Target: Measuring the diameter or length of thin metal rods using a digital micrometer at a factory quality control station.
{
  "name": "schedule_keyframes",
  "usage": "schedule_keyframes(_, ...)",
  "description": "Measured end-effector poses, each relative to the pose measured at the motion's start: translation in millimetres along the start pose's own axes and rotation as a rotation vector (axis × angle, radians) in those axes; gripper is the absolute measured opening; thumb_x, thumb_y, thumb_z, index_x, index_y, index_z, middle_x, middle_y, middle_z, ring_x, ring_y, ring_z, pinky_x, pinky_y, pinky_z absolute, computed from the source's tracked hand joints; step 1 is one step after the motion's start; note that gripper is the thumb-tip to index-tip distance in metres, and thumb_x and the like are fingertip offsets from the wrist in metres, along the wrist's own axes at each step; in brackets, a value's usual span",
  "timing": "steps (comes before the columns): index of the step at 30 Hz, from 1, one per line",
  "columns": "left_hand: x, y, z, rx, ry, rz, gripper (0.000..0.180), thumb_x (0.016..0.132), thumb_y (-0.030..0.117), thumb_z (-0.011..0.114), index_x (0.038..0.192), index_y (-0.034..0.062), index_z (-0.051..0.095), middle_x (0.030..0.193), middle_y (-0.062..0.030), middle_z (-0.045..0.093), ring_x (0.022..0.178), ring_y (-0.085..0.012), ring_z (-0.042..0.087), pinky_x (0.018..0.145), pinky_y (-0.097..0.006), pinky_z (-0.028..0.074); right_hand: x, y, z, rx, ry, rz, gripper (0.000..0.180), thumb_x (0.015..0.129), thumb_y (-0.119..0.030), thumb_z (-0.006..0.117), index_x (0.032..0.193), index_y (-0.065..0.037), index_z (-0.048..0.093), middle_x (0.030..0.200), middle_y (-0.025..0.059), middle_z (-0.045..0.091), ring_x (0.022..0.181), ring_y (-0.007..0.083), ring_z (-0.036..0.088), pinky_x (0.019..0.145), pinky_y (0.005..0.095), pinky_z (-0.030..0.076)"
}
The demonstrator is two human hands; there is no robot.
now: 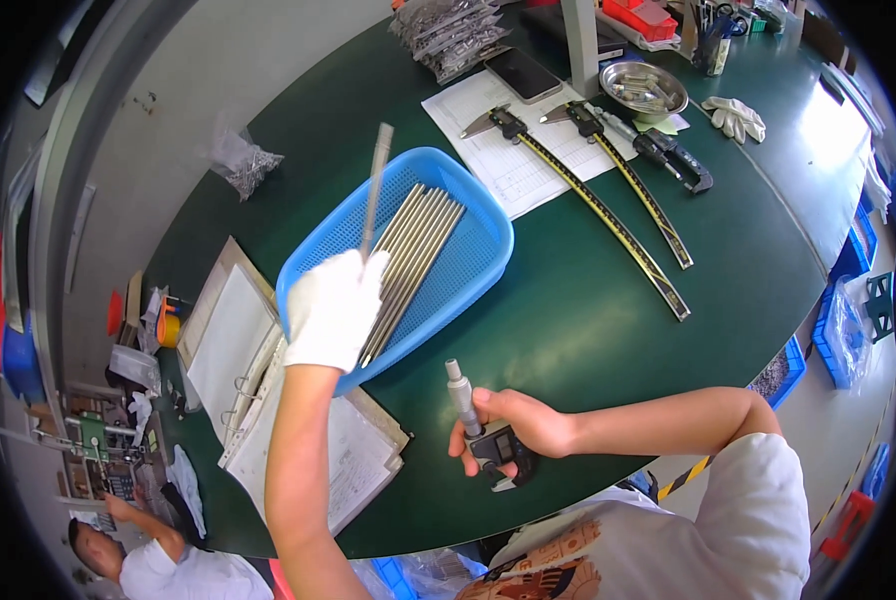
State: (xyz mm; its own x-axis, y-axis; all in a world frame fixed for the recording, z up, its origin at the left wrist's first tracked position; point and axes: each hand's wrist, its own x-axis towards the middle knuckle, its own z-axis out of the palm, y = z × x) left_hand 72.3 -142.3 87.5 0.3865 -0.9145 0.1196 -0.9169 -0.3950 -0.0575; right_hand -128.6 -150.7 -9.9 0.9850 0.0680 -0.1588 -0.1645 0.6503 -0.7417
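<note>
My left hand (336,312), in a white glove, is closed around a thin metal rod (376,185) that points up and away, blurred toward its far end. It is over the left side of a blue perforated plastic basket (496,215). Inside the basket lies a row of several similar metal rods (418,255), side by side. Bare and closed, my right hand (516,425) grips a digital micrometer (488,447) near the front of the green table, its thimble tilted upward. Part of the micrometer's frame is hidden by my fingers.
Two digital calipers (568,180) and another micrometer (658,150) lie beyond the basket, partly on printed sheets (443,105). A phone (523,75), a metal bowl (618,78) of small parts and a glove (736,118) are behind. An open binder (238,350) lies left; another person (158,560) sits lower left.
</note>
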Motion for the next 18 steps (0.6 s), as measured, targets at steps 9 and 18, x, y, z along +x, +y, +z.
schedule_keyframes(9, 8, 17, 31, -0.067, -0.256, 0.059, 0.037, 0.083, 0.037, 0.043, 0.07, 0.006, 0.059, 0.071, -0.0155, 0.059, 0.07, -0.0321, 0.058, 0.065, -0.04, 0.045, 0, -1, -2, -0.034, -0.007, 0.006, 0.066, 0.086, -0.054, 0.017, 0.091, 0.0, 0.055, 0.072, 0.008, 0.061, 0.042, 0.0101, 0.046, 0.045, 0.0223, 0.04)
schedule_keyframes(18, 7, 2, 41, -0.263, -0.36, -0.126, 0.037, 0.083, 0.037, 0.043, 0.074, 0.0041, 0.058, 0.079, -0.0191, 0.059, 0.078, -0.0345, 0.056, 0.071, -0.041, 0.043, -1, -4, 3, -0.002, 0.044, 0.01, 0.061, 0.087, -0.051, 0.019, 0.087, -0.001, 0.053, 0.067, 0.0072, 0.057, 0.041, 0.0111, 0.045, 0.045, 0.0232, 0.039)
